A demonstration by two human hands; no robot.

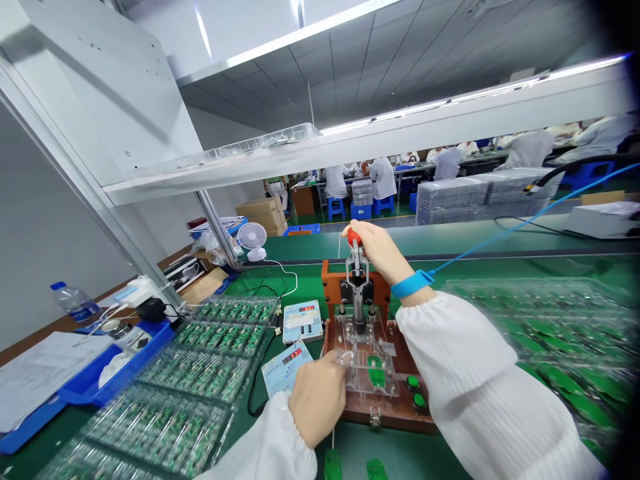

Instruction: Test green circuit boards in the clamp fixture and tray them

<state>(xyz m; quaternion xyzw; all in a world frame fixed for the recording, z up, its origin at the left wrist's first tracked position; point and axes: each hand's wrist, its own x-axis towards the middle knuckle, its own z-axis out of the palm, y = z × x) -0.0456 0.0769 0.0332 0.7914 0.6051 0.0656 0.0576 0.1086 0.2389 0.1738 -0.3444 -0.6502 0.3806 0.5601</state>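
Note:
My right hand (381, 251) grips the red-knobbed lever (355, 238) on top of a brown test fixture (397, 407). A blue wrist strap (411, 284) with a blue cord circles that wrist. My left hand (318, 397) rests at the left edge of the fixture's clear acrylic plate (361, 363), fingers on it. A small green circuit board (376, 372) lies under the plate. Two green buttons (416, 391) sit on the fixture's right side.
Clear trays of green boards (200, 373) fill the left of the green mat; more blurred trays (550, 333) lie right. Two small meters (303, 321) stand left of the fixture. A blue bin (100, 373), water bottle (75, 303), fan (251, 238). Other people work at far benches.

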